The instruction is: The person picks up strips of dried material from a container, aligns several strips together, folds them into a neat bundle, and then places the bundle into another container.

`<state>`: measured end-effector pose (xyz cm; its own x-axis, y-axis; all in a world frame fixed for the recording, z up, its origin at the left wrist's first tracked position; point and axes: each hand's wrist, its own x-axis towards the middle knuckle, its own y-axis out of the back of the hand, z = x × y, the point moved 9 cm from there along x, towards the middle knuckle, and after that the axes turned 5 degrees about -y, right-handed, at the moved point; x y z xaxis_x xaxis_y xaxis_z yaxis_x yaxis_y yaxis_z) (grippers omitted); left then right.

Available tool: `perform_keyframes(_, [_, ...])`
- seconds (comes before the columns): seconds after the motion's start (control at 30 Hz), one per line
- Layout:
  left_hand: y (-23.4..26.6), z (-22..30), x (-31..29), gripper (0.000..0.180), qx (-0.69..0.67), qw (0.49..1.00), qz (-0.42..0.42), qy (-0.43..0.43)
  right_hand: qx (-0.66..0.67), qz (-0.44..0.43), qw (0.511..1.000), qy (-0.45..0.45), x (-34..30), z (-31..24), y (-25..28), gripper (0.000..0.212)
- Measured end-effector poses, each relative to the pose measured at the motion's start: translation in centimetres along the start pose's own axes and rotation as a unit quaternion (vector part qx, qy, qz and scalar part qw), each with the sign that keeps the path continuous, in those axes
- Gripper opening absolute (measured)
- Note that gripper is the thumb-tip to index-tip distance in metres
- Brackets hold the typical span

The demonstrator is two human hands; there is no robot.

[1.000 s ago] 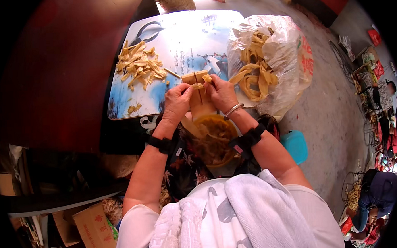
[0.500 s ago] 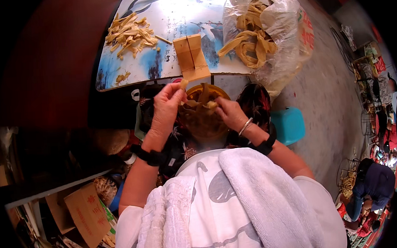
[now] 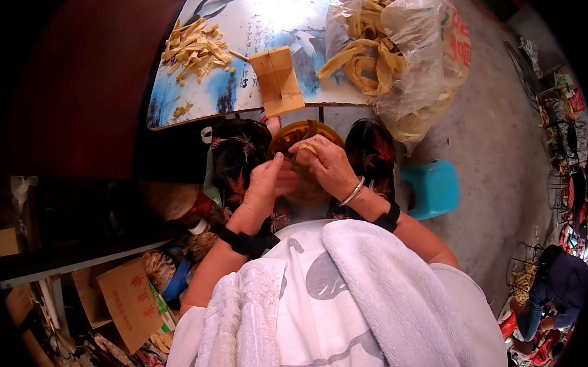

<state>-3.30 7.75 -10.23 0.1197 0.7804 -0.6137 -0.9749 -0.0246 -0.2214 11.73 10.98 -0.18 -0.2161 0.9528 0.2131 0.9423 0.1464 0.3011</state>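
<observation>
Indoors, patterned table (image 3: 251, 28), grey floor (image 3: 486, 162), right hand (image 3: 329, 165) pinching a yellowish piece (image 3: 307, 148), left hand (image 3: 266, 181) blurred, grip unclear

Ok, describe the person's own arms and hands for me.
The left hand and right hand are ungloved. Each arm wears a black band, left and right. A silvery bangle circles the right wrist, closer to the hand than the band. Short white sleeves leave both forearms uncovered.

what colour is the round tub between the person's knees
The round tub is amber-yellow, best seen at its rim in the head view.
</observation>
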Motion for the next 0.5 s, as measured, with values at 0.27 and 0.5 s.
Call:
perform_keyframes(0.27, [-4.7, -1.9, 1.2, 0.027, -0.136, 0.977, -0.163, -0.015, 0.071, -0.095, 0.992, 0.046, -3.1, -1.6, -1.3, 0.024])
perform_keyframes(0.5, [-6.4, 5.5, -2.0, 0.021, 0.629, 0.682, -0.013, -0.373, -0.094, 0.051, 0.993, 0.042, -3.4, 0.1, 2.1, 0.016])
